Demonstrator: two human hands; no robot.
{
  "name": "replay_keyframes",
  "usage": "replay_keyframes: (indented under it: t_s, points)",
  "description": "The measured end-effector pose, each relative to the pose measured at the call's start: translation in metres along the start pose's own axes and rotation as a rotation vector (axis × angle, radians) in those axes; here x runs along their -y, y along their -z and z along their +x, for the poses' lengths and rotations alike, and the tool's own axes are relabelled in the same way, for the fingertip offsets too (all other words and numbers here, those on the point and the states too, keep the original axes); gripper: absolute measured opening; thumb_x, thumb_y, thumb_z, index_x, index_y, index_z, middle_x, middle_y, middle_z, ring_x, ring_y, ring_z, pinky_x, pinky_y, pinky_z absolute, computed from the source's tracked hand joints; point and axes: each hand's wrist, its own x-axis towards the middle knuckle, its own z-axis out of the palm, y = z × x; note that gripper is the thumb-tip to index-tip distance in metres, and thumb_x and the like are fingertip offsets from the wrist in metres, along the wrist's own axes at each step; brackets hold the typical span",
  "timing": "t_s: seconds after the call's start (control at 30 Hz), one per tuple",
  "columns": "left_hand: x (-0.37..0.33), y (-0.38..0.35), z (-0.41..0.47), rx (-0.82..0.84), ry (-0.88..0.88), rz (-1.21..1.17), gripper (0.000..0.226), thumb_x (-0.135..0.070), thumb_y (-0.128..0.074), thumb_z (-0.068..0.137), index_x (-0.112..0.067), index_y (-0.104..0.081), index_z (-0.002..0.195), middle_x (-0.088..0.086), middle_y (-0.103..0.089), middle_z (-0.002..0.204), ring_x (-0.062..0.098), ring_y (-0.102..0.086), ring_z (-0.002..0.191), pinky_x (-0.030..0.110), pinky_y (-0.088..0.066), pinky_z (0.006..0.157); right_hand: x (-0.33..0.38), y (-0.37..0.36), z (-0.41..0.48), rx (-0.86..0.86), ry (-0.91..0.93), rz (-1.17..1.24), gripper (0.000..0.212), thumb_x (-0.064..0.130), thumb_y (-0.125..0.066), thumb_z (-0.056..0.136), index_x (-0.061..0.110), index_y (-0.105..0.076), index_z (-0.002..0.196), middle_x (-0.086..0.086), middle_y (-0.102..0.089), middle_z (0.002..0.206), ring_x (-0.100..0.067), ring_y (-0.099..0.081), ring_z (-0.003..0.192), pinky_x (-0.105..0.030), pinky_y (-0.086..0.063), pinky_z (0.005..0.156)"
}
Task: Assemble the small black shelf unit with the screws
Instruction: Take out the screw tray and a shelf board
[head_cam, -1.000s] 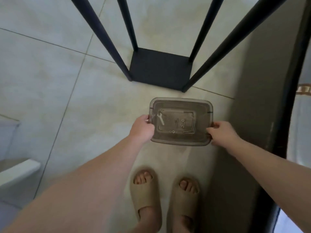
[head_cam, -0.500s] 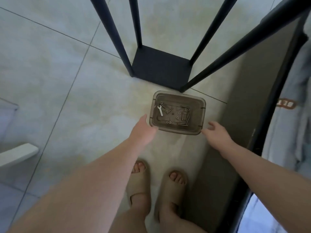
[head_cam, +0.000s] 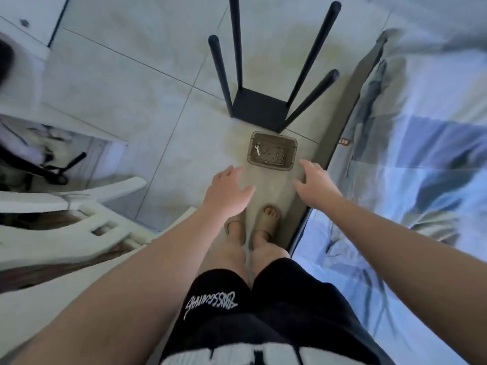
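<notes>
Here, two empty hands hover over the clear box (head_cam: 293, 154) of screws (head_cam: 278, 155) on the floor (head_cam: 126, 85).
The left hand (head_cam: 228, 192) and right hand (head_cam: 315, 185) each show an open grip, fingers spread, touching nothing. The box lies just beside the upturned black shelf unit (head_cam: 257, 108), whose legs point upward. The bed frame (head_cam: 338, 119) runs close along the right; tiled floor stretches leftward toward a white chair (head_cam: 79, 225).

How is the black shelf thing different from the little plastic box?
The shelf is solid black; the box is see-through brown. The shelf has four long poles sticking up; the box is low and small. The box holds screws and a small wrench; the shelf holds nothing. Both sit on the floor.
</notes>
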Motion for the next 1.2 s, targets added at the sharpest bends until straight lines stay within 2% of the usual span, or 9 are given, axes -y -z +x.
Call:
replay_keyframes:
  t_s: [0.13,0.33,0.47,0.63,0.8,0.93,1.03,1.2]
  points:
    - [-0.016,0.034,-0.077,-0.156,-0.074,0.066,0.066,-0.048,-0.046,0.098,-0.028,-0.024,0.157,0.001,-0.017,0.167,0.026,-0.011,0.153,0.048,-0.021,0.119,0.025,0.033,-0.069,-0.049,0.177,-0.118,0.064,0.025,-0.052,0.099,0.024,-0.027,0.158,-0.006,-0.032,0.160,-0.029,-0.026,0.147,-0.048,-0.029,0.117]
    - [-0.010,0.052,-0.167,-0.351,-0.078,0.077,0.069,-0.055,-0.043,0.097,-0.033,-0.020,0.157,0.000,-0.011,0.168,0.026,-0.003,0.154,0.048,-0.013,0.121,0.051,0.059,-0.132,-0.182,0.433,-0.269,0.064,0.032,-0.054,0.099,0.027,-0.028,0.157,-0.002,-0.035,0.158,-0.027,-0.026,0.146,-0.050,-0.024,0.119]
    - [0.000,0.058,-0.216,-0.527,-0.072,0.060,0.070,-0.058,-0.043,0.096,-0.037,-0.017,0.157,-0.004,-0.006,0.169,0.023,0.005,0.154,0.048,-0.006,0.122,0.079,0.063,-0.169,-0.210,0.593,-0.332,0.065,0.035,-0.053,0.101,0.027,-0.025,0.158,0.002,-0.029,0.161,-0.023,-0.019,0.150,-0.047,-0.021,0.121]
    - [0.026,0.077,-0.266,-0.735,-0.044,-0.003,0.075,-0.068,-0.034,0.093,-0.039,-0.011,0.158,-0.007,0.001,0.169,0.018,0.015,0.153,0.048,0.002,0.122,0.133,0.054,-0.215,-0.212,0.812,-0.370,0.066,0.038,-0.053,0.101,0.030,-0.022,0.159,0.007,-0.025,0.163,-0.016,-0.012,0.152,-0.042,-0.014,0.124]
    - [0.069,0.104,-0.316,-0.999,0.029,-0.017,0.076,-0.071,-0.030,0.090,-0.038,-0.016,0.157,-0.006,-0.004,0.168,0.019,0.011,0.153,0.048,0.004,0.122,0.201,0.023,-0.264,-0.223,1.038,-0.448,0.066,0.039,-0.051,0.102,0.032,-0.019,0.160,0.009,-0.020,0.165,-0.015,-0.008,0.154,-0.038,-0.009,0.125]
    - [0.128,0.112,-0.362,-1.176,0.136,-0.068,0.075,-0.068,-0.035,0.089,-0.036,-0.023,0.156,-0.004,-0.010,0.168,0.024,0.006,0.154,0.046,0.006,0.120,0.257,-0.020,-0.305,-0.212,1.224,-0.531,0.065,0.039,-0.050,0.102,0.031,-0.020,0.159,0.010,-0.020,0.166,-0.015,-0.007,0.155,-0.037,-0.006,0.124]
    - [0.185,0.108,-0.395,-1.230,0.227,-0.097,0.075,-0.066,-0.038,0.089,-0.033,-0.025,0.156,-0.002,-0.013,0.168,0.026,0.002,0.155,0.049,0.002,0.121,0.291,-0.062,-0.334,-0.207,1.358,-0.555,0.062,0.034,-0.055,0.101,0.026,-0.031,0.157,0.005,-0.029,0.163,-0.018,-0.015,0.154,-0.033,-0.007,0.120]
    - [0.274,0.080,-0.425,-1.173,0.344,-0.155,0.076,-0.067,-0.038,0.091,-0.035,-0.019,0.157,-0.003,-0.007,0.168,0.023,0.008,0.155,0.051,0.001,0.122,0.325,-0.147,-0.369,-0.127,1.458,-0.527,0.062,0.022,-0.069,0.092,0.018,-0.045,0.150,0.000,-0.044,0.154,-0.019,-0.030,0.147,-0.039,-0.027,0.115]
